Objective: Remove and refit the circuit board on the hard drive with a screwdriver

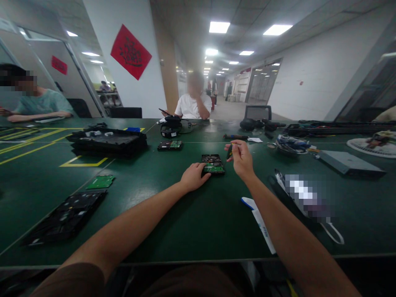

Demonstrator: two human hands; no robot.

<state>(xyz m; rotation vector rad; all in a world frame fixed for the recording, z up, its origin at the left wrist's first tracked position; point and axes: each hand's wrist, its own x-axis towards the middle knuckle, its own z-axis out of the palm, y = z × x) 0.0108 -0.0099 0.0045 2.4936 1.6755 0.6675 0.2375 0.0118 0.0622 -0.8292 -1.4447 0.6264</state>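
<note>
A hard drive (213,163) lies circuit board up on the green table (185,222) in front of me. My left hand (193,176) rests on its near left corner, fingers curled against the edge and holding it steady. Just right of the drive, my right hand (241,159) is raised above the table. Its fingers are pinched round a small dark tool (229,152), likely a screwdriver, whose tip points down toward the drive.
A second hard drive (170,144) lies farther back. Stacked black trays (107,142) and a loose green board (100,182) sit to the left, a black panel (66,216) near left. Cables, a grey box (348,163) and a lanyard (309,202) lie on the right. Two people sit across the table.
</note>
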